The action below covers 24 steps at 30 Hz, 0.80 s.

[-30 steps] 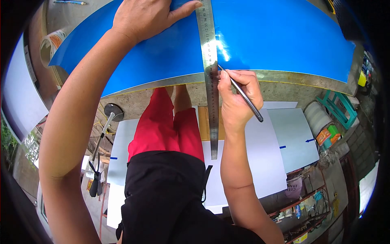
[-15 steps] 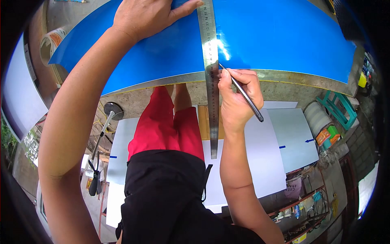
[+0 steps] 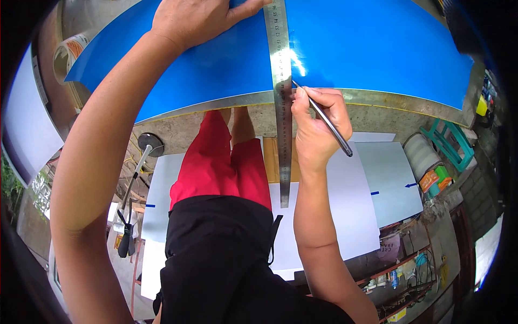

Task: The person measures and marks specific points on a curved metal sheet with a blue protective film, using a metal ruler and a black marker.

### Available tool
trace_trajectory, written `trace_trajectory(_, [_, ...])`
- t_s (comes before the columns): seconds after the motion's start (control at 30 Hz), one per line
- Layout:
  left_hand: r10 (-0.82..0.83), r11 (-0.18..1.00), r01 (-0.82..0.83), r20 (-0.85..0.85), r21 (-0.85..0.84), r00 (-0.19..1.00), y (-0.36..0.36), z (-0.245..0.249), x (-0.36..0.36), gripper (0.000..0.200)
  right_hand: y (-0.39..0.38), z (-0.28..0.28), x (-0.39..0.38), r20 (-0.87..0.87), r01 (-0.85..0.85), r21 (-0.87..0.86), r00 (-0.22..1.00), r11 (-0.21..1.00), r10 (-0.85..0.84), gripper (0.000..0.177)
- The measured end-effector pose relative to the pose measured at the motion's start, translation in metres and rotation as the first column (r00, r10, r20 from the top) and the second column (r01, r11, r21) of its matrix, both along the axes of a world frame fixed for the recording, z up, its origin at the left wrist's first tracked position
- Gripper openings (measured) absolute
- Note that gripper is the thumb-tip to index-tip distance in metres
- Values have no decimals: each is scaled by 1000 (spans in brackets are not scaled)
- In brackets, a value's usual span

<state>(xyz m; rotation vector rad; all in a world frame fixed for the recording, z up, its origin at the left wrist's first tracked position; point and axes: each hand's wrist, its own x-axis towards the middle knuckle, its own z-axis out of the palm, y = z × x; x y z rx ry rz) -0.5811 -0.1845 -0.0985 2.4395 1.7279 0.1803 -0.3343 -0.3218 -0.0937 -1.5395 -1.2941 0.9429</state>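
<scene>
A glossy blue sheet point(image 3: 372, 48) lies across the table edge at the top. Over it runs a long steel ruler point(image 3: 281, 70), its lower end sticking out past the edge towards my body. My left hand point(image 3: 191, 19) rests on the sheet left of the ruler, thumb stretched to the ruler's edge; its other fingertips are cut off by the frame. Between the thumb and fingers of my right hand point(image 3: 324, 121) is a slim dark pen point(image 3: 329, 124). Its tip meets the sheet along the ruler's right side, near the sheet's front edge.
Large white sheets point(image 3: 329, 227) lie below, behind my body. A green stool point(image 3: 448, 143) and a rolled sheet point(image 3: 422, 156) are at the right. A roll point(image 3: 67, 54) sits at the upper left, above a round-based stand point(image 3: 150, 144). Cluttered shelves point(image 3: 404, 281) fill the lower right.
The pen tip has shifted very slightly up along the ruler, and my right hand with it. My left hand stays at about the same place.
</scene>
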Motion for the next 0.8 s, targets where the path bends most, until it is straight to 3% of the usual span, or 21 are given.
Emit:
trace_trajectory(0.37, [-5, 1000, 5, 23, 9, 1000, 0, 2, 1, 90, -1, 2, 3, -37, 12, -37, 999, 999, -14, 20])
trace_trajectory(0.43, [-6, 1000, 6, 17, 9, 1000, 0, 1, 0, 90, -1, 11, 4, -327, 97, -179, 933, 979, -152, 20])
trace_trajectory(0.53, [-1, 999, 0, 14, 38, 1000, -1, -2, 1, 90, -9, 18, 18, -433, 165, -164, 874, 973, -221, 18])
trace_trajectory(0.63, [-10, 1000, 10, 20, 9, 1000, 0, 0, -1, 91, -21, 22, 33, -406, 146, -121, 895, 982, -184, 8])
trace_trajectory(0.8, [-11, 1000, 11, 29, 4, 1000, 1, 3, -1, 91, -42, 29, 43, -337, 126, -183, 924, 975, -183, 14])
